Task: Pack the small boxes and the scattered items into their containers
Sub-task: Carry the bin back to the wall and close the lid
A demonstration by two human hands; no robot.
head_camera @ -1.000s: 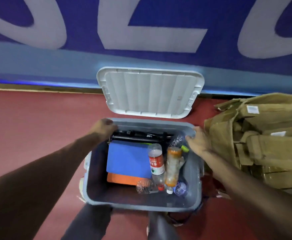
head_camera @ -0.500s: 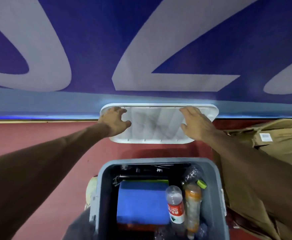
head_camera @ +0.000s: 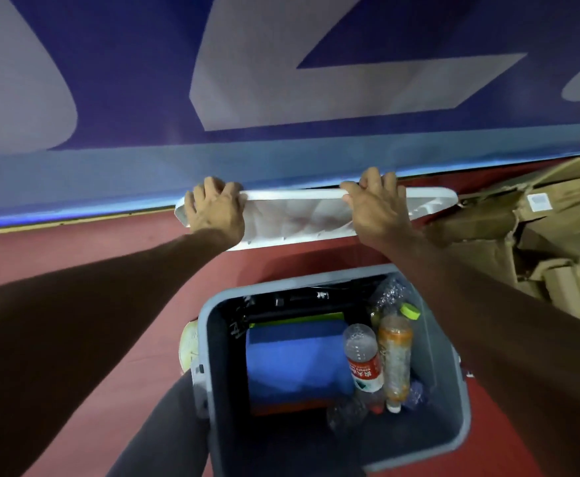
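My 2 hands grip 1 white lid (head_camera: 292,215): left hand (head_camera: 214,210) and right hand (head_camera: 376,208) curl over its far edge at 12 o'clock. At 6 o'clock, 1 grey bin (head_camera: 450,390) holds 1 blue pad (head_camera: 292,363) and at least 2 upright bottles (head_camera: 364,359).

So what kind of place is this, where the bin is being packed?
Probably an indoor sports hall or court edge: a red floor, a blue banner with huge pale lettering along the wall, and flattened cardboard boxes stacked nearby.
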